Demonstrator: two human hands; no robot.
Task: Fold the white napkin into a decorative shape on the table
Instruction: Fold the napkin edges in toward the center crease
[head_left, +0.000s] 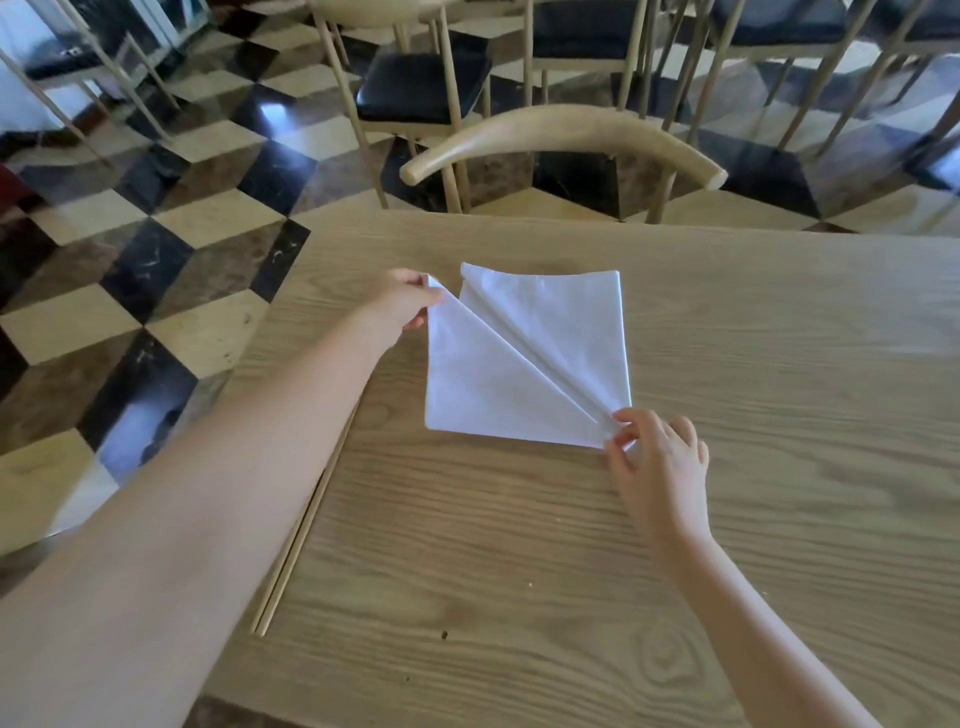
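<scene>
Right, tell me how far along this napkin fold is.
Done: the white square cloth napkin lies on the light wooden table with a narrow diagonal pleat running corner to corner. In hand: the left hand pinches the raised far-left corner, the right hand pinches the near-right corner. Left: both halves lie flat, so no decorative shape yet.

A white napkin (524, 358) lies on the wooden table (727, 467).

White napkin (540, 353), diagonally pleated, on table (779, 364)
</scene>
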